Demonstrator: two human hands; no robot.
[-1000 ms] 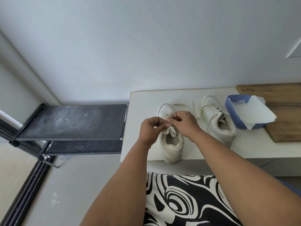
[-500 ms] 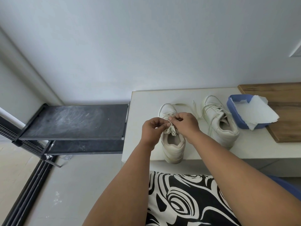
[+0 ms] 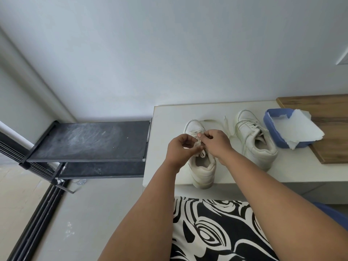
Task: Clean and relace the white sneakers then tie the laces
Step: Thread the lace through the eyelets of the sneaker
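Observation:
Two white sneakers stand on a white bench (image 3: 165,117), toes toward the wall. The left sneaker (image 3: 202,169) sits at the bench's front edge, its heel slightly over it. My left hand (image 3: 179,147) and my right hand (image 3: 216,142) meet above its tongue, each pinching the white lace (image 3: 199,146). Loose lace ends (image 3: 226,122) trail over the bench toward the wall. The right sneaker (image 3: 254,140) stands beside it, laced, with nothing touching it.
A blue tub (image 3: 271,129) holding torn white paper (image 3: 301,129) sits right of the sneakers, partly on a wooden board (image 3: 329,113). A black two-tier rack (image 3: 90,142) stands left of the bench. Black-and-white patterned cloth (image 3: 216,228) covers my lap.
Both hands stay at the left sneaker's laces; the fingers have shifted slightly and the left hand has drawn a little away to the left. The view has moved slightly.

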